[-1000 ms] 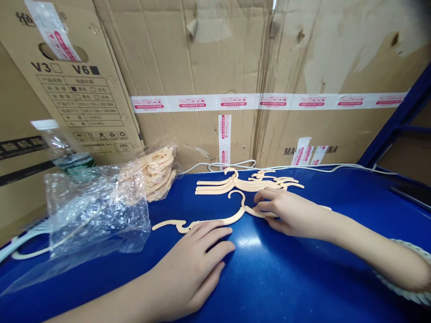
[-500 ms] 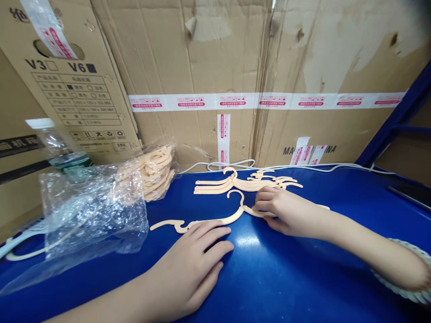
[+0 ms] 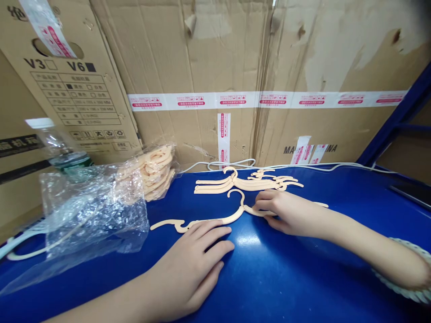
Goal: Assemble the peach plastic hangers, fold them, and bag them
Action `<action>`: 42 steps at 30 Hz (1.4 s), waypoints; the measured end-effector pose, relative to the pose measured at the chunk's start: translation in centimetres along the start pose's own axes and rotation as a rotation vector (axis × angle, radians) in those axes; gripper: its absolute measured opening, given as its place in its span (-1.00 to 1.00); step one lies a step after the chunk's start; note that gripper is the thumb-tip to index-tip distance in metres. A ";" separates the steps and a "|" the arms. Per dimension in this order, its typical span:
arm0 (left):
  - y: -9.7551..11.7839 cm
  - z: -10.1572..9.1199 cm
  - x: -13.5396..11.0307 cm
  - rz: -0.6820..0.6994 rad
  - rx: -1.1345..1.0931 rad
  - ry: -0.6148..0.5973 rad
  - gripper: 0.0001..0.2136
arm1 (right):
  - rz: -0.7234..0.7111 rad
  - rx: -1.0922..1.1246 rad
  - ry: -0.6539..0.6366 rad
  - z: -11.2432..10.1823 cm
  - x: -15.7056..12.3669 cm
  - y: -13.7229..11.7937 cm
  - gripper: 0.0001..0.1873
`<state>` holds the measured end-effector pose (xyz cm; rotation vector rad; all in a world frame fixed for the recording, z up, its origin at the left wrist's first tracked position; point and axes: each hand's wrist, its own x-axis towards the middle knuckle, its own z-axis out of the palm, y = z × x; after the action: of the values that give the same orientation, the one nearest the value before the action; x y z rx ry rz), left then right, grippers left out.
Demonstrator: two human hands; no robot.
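Note:
A cream plastic folding hanger [image 3: 232, 218] lies spread flat on the blue tabletop, its hook pointing away from me. My left hand [image 3: 197, 260] rests palm down with its fingers stretched out, the fingertips touching or just covering the hanger's left arm. With its fingers curled, my right hand [image 3: 286, 211] grips the hanger's right arm and hides much of it; the arm's tip shows beyond the wrist. Just behind lies a group of folding hangers [image 3: 215, 185], hooks together at the middle, their right ends overlapping.
On the left lies a clear plastic bag [image 3: 97, 220], with more cream hangers [image 3: 156, 170] bagged behind it. Near them stand a bottle [image 3: 63, 148] and a pale blue hanger [image 3: 25, 237]. A white cable [image 3: 323, 168] runs along the cardboard [image 3: 188, 134]; a dark flat device [image 3: 411, 197] sits at right.
Both hands stay almost where they were. My right hand has shifted very slightly, and the tip of the hanger's right arm has moved a little up and left.

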<state>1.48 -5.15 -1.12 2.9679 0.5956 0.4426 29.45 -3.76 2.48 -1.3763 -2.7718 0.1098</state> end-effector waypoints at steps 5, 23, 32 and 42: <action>0.0 0.0 0.0 0.000 -0.003 -0.001 -0.65 | 0.008 0.015 -0.001 -0.1 0.1 0.0 -0.82; 0.0 -0.1 -0.1 -0.005 -0.032 -0.019 -0.60 | 0.196 -0.120 0.378 -0.1 1.9 7.9 -0.68; 0.1 0.0 -0.2 0.001 -0.039 0.020 -0.63 | 0.133 -0.339 0.223 0.4 6.6 9.3 -0.73; 0.2 -0.4 -0.1 0.003 -0.069 0.065 -0.64 | 0.107 -0.397 0.366 -1.0 6.1 8.6 -0.75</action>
<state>1.33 -5.39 -0.77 2.8997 0.5697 0.5494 32.70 6.31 2.82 -1.4408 -2.4935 -0.6533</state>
